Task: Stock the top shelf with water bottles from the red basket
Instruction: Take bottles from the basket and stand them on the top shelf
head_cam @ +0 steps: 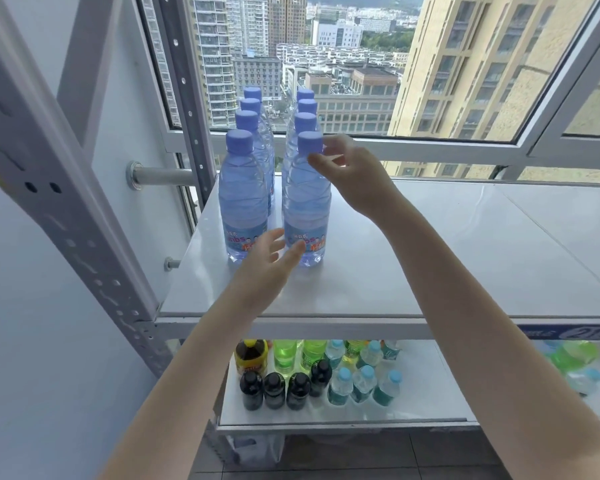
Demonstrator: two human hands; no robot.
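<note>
Several clear water bottles with purple caps stand in two rows at the left end of the white top shelf (pixel 413 258). My right hand (pixel 352 174) pinches the neck of the front right water bottle (pixel 305 209) just under its cap, thumb in front and forefinger against the cap's side. My left hand (pixel 269 261) is low at that bottle's base, fingers spread, fingertips touching its label. The front left water bottle (pixel 245 199) stands free beside it. The red basket is out of view.
A grey perforated shelf post (pixel 70 216) rises at the left, and a window frame (pixel 430 147) runs behind the shelf. The lower shelf (pixel 430 396) holds dark, green and blue-capped drink bottles. The top shelf's right part is bare white board.
</note>
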